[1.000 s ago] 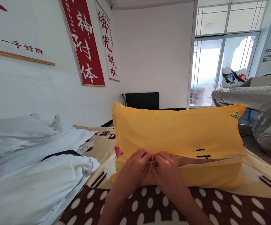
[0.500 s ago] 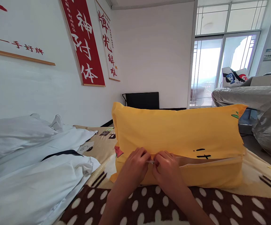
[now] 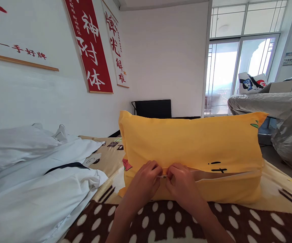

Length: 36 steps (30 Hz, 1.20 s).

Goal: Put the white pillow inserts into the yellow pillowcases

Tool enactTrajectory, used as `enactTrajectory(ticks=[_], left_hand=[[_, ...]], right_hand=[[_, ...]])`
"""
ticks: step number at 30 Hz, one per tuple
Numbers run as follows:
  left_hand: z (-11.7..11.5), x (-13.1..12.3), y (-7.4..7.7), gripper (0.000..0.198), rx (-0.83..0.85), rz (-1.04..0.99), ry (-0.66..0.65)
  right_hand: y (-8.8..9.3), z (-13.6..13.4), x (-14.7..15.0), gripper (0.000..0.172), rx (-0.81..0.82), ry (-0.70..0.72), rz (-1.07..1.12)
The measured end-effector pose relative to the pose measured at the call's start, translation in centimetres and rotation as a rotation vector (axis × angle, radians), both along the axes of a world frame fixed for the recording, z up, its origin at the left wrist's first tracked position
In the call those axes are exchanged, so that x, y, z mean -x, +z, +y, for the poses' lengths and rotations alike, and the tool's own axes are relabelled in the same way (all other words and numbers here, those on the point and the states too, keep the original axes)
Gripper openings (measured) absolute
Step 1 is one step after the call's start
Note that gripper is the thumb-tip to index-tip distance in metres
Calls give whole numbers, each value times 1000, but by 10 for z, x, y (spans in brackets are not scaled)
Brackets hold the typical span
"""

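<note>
A plump yellow pillow in a pillowcase (image 3: pixel 191 141) stands on its long side before me, with small printed marks and a green leaf print. Along its lower front runs a zipper (image 3: pixel 164 177); to the right of my hands its opening gapes and shows pale fabric inside. My left hand (image 3: pixel 146 180) is closed in a pinch on the pillowcase edge, left of the small zipper slider. Close beside it, my right hand (image 3: pixel 181 184) pinches the zipper edge where the gap begins. The fingers partly hide the slider.
White pillows or bedding (image 3: pixel 45 199) lie at the left. Beneath the pillow is a beige blanket with a brown, white-spotted border (image 3: pixel 161 216). Plastic-wrapped furniture (image 3: pixel 287 111) stands at the right, bearing a box and a bag. Scrolls (image 3: pixel 92 54) hang on the left wall.
The right hand has shifted very slightly to the right and the pillow's upper corners spread a little. Both hands keep their pinch at the zipper.
</note>
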<state>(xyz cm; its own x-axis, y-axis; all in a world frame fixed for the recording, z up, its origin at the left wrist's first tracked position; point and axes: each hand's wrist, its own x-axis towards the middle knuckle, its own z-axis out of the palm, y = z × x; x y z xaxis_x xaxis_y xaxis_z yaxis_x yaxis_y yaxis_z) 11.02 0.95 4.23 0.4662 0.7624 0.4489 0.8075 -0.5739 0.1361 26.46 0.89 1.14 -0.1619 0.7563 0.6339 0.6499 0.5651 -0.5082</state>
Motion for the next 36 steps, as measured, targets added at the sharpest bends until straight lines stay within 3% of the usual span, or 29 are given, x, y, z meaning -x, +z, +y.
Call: enactTrajectory(ticks=[13,23,36], left_hand=[[-3,-1,4,16,99,-12,-1],[-2,1,2,15,116,-18,-13],[-6,0,6,16,122,-13,-19]], right_hand=[[0,2,-8,16,72,4,-32],[16,0,-27,15,198,16,-60],[18,-10,-33,17,145,24,-133]])
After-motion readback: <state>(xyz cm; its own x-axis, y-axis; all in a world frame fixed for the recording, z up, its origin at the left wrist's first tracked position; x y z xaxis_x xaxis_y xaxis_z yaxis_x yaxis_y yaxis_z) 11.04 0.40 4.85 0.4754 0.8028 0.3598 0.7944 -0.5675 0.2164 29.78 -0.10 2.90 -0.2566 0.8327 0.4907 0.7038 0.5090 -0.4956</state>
